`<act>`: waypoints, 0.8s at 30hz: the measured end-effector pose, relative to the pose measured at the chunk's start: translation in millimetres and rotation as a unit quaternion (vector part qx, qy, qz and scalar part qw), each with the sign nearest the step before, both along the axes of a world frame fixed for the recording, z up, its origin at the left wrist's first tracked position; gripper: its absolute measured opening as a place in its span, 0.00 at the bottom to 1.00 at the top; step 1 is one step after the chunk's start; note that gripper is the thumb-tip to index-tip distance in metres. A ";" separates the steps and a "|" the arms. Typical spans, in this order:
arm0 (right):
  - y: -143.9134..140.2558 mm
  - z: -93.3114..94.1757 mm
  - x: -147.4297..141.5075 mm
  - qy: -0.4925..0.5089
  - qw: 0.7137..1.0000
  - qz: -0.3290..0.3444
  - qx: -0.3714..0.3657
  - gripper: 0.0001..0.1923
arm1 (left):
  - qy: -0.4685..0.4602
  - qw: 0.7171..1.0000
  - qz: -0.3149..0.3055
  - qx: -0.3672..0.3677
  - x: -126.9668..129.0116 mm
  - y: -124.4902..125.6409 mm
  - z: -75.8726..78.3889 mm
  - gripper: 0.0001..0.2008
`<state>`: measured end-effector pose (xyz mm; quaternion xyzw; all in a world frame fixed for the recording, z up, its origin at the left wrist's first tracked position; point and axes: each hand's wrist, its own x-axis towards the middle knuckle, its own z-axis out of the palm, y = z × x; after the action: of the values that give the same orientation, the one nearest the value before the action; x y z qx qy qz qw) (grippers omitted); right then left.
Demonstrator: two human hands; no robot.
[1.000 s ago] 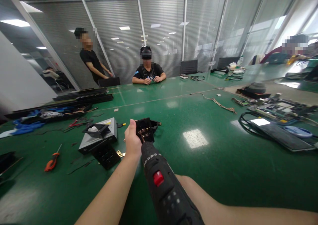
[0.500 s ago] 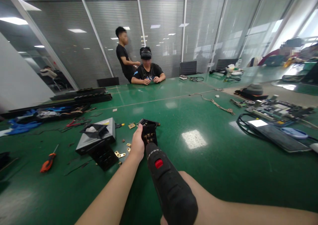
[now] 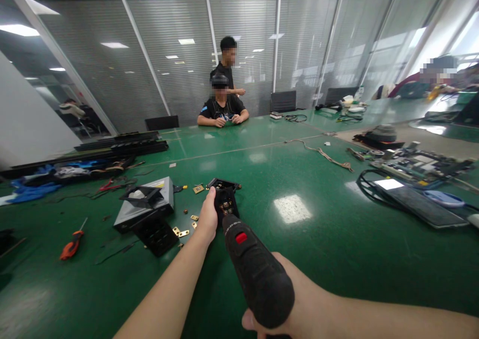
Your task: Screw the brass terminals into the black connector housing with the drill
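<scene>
My left hand grips a small black plastic part with brass contacts, holding it upright on the green table. My right hand is wrapped around the grip of a black electric screwdriver with a red button. Its tip points at the brass contacts on the black part. Several loose brass pieces lie on the table just left of my left hand.
A grey box with black frames lies to the left, an orange-handled screwdriver further left. Circuit boards and a dark tablet are at the right. One person sits across the table; another stands behind that person.
The black part has tilted more upright and shifted slightly right with my left hand. The screwdriver has come closer to it. The standing person walked from the left to behind the seated person.
</scene>
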<state>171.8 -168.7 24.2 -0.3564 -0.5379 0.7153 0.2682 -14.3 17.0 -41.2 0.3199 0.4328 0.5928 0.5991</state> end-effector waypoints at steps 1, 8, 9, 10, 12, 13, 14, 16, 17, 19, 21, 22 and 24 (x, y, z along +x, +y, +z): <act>-0.1 0.8 0.4 -0.001 1.000 0.004 -0.007 0.15 | 0.004 1.000 -0.004 -0.005 -0.2 -0.1 0.3 0.28; 1.3 3.6 3.8 -0.014 1.000 0.016 -0.008 0.16 | 0.017 1.000 -0.008 0.010 -1.2 -2.5 4.0 0.29; 2.1 3.9 4.2 -0.014 1.000 0.014 -0.007 0.16 | 0.016 1.000 -0.005 0.012 -1.1 -2.9 4.8 0.29; 3.0 4.3 4.5 -0.015 1.000 0.010 -0.008 0.16 | 0.015 1.000 -0.002 0.013 -1.1 -3.2 5.5 0.28; 5.1 5.5 4.9 -0.020 1.000 -0.005 -0.016 0.16 | 0.013 1.000 0.002 0.013 -1.2 -3.5 6.5 0.28; 6.1 6.2 5.0 -0.023 0.999 -0.010 -0.022 0.16 | 0.012 1.000 0.002 0.014 -1.5 -3.5 6.6 0.27; 7.0 6.7 5.0 -0.021 0.999 -0.018 -0.026 0.18 | 0.010 1.000 0.004 0.015 -1.8 -3.3 6.6 0.27; 8.0 6.9 4.8 -0.013 1.000 -0.016 -0.023 0.18 | 0.006 1.000 0.005 0.015 -2.3 -2.8 6.0 0.27; 8.2 6.6 4.6 -0.012 1.000 -0.014 -0.018 0.17 | 0.003 1.000 0.006 0.015 -2.4 -2.5 5.5 0.27; 8.2 5.3 4.0 -0.014 1.000 -0.012 -0.013 0.14 | 0.000 1.000 0.007 0.014 -2.4 -1.9 4.5 0.27; 8.1 4.6 3.6 -0.014 1.000 -0.013 -0.018 0.13 | -0.002 1.000 0.008 0.014 -2.0 -1.6 4.0 0.28; 8.2 4.8 3.6 -0.013 1.000 -0.012 -0.020 0.13 | -0.002 1.000 0.009 0.013 -1.8 -1.7 4.1 0.28; 8.7 6.6 4.2 -0.014 1.000 -0.001 -0.014 0.12 | 0.000 1.000 0.009 0.009 -1.2 -2.3 5.1 0.28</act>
<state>176.0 -160.0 30.8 -0.3709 -0.5309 0.7176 0.2561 -15.5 14.7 -36.1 0.3213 0.4305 0.6019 0.5910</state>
